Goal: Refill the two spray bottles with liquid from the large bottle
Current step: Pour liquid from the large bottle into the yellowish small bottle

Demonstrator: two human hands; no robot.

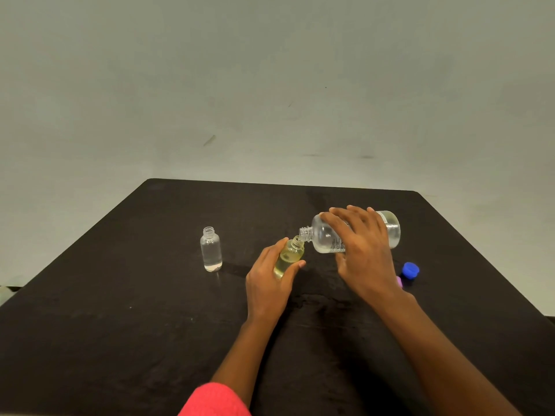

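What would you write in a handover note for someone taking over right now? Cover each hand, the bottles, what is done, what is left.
Left hand: grips the small clear plastic bottle of yellowish liquid, tilted, uncapped.
Right hand: holds the large clear labelled bottle tipped, neck at that bottle's mouth.
Second small clear bottle: upright, uncapped, left on the black table; looks nearly empty.
Blue cap: on the table, right.
Done: first bottle partly filled. Left: finish it, fill the second, close all.
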